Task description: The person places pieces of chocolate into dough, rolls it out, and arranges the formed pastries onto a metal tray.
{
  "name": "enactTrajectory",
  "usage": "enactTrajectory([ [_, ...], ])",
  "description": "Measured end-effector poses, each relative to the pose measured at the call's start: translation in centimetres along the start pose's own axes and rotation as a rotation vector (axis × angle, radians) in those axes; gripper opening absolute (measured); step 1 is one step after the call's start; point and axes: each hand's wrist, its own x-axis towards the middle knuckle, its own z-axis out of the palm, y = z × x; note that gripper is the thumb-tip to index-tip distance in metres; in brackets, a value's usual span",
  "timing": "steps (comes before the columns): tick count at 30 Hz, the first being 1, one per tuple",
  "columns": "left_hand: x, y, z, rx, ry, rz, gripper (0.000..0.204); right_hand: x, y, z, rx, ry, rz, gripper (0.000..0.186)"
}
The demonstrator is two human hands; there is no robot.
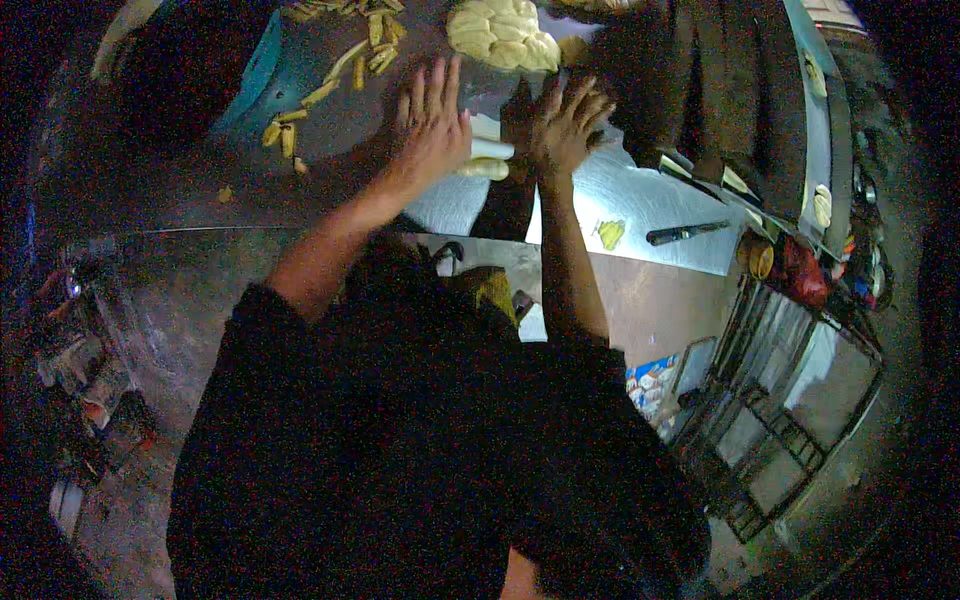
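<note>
Both my hands are over a metal worktop (420, 215). My left hand (432, 125) has its fingers stretched out and apart, beside a pale, elongated piece of dough (485, 168) and a white strip (488, 147); whether it touches them is unclear. My right hand (568, 125), just right of these, also has spread fingers and holds nothing visible. Beyond my hands lies a large, lumpy mass of pale dough (500, 35).
Several short yellowish pieces (330, 88) lie at the back left, near a teal object (255, 75). A dark knife-like tool (688, 233) and a small yellow scrap (610, 234) lie on the right. Dark brown objects (705, 90) fill the back right. A metal rack (780, 420) stands lower right.
</note>
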Motion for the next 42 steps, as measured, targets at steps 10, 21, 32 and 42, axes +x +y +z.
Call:
enactTrajectory([
  [10, -9.6, 3.3, -3.8, 0.196, -0.24, 0.039, 0.059, -11.3, 3.3, -3.0, 0.065, 0.034, -0.258, 0.058],
  [21, -4.2, -1.2, 1.2, 0.016, 0.061, 0.369, 0.038, -7.5, 4.2, -2.6, 0.308, -0.057, -0.43, 0.061],
  [32, 8.4, 1.3, 9.5, 0.039, 0.375, 0.278, 0.029, 9.2, 22.0, 15.5, -0.4, 0.588, 0.052, 0.038],
  [42, -0.4, -0.2, 1.0, -0.154, -0.191, 0.059, 0.028, -3.2, 3.5, -1.2, 0.199, -0.034, -0.13, 0.066],
])
